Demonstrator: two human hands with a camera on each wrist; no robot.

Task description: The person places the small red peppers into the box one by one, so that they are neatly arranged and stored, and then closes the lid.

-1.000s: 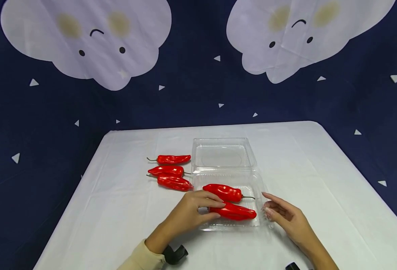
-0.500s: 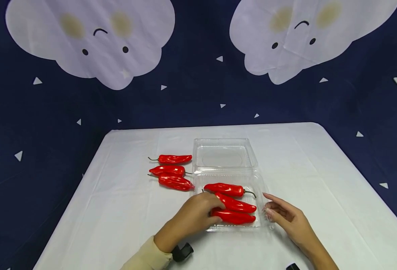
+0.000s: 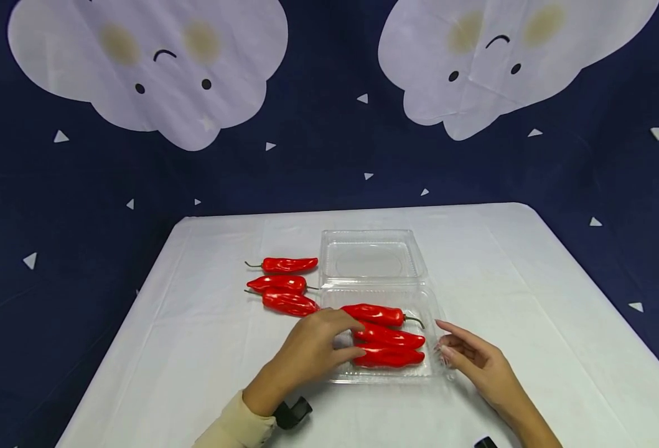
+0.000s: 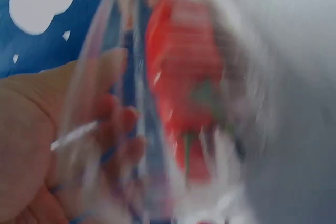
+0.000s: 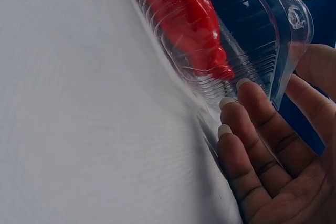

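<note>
Red loose peppers lie far-left of L hand (digits apart; nearer hand), long axes approx. L–R; R hand pinches box rim.

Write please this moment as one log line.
clear box: open, three red peppers inside; left hand: touching two; right hand: at rim; outside: three more peppers

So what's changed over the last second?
Three red peppers now show in the clear container, where only two showed a second ago. The left hand shifted slightly left in the last half second; whether its grip let go is unclear. The right hand, open lid and three outside peppers stayed put.
</note>
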